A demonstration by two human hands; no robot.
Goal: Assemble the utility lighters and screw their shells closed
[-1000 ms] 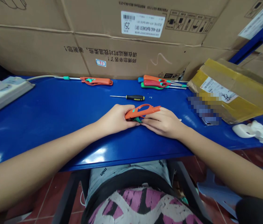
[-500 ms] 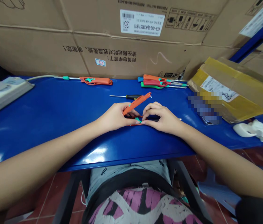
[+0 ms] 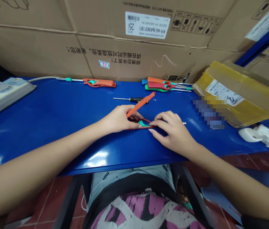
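My left hand (image 3: 117, 119) is closed round an orange half-shell (image 3: 141, 105), which tilts up to the right between thumb and fingers. Under the same hand lies an opened gas lighter (image 3: 146, 121) with a green trigger (image 3: 141, 123) and a reddish rim; the left thumb rests at its near edge. My right hand (image 3: 172, 130) bends over the lighter's front end, thumb on the near side and fingers on the far side. A metal tip (image 3: 184, 123) sticks out beyond the right fingers. The lighter's middle is hidden by that hand.
Behind the hands lie a screwdriver (image 3: 131, 99) and a small metal piece (image 3: 154, 100). Several lighters (image 3: 158, 85) and one orange lighter (image 3: 101, 83) lie by the big carton (image 3: 101, 41). A power strip (image 3: 3, 95) is left; a taped box (image 3: 241, 92) and tape roll (image 3: 250, 135) are right.
My right hand has shifted right along the lighter, its thumb and fingers spreading farther from the trigger. The left hand keeps the half-shell almost in place.
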